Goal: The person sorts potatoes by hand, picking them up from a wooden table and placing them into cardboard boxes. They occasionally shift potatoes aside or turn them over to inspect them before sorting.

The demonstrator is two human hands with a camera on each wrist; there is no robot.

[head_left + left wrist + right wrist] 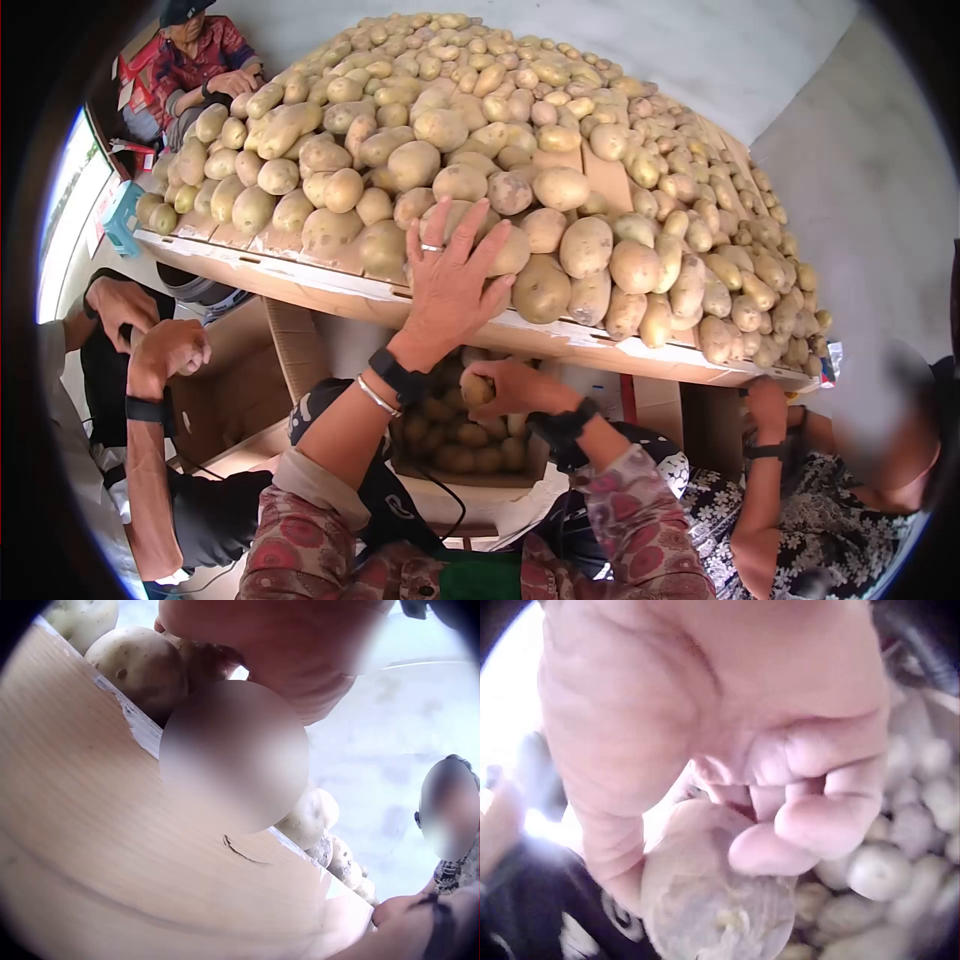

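Observation:
My left hand [450, 285] rests with spread fingers on large potatoes [510, 250] at the front edge of a heaped table. In the left wrist view, that hand [277, 645] leans over the edge beside a potato [139, 667]. Below the tabletop, my right hand [525, 388] grips a single potato [476, 389] above a cardboard box of potatoes [455, 458]. The right wrist view shows the thumb and curled fingers around this potato [712, 907], its rough, pale-brown end facing the camera.
A big heap of potatoes [450, 125] covers the table, whose front edge [330, 280] has torn white trim. Another cardboard box [235, 385] stands at left. People sit close on both sides, with a forearm [150, 460] at left and another [762, 480] at right.

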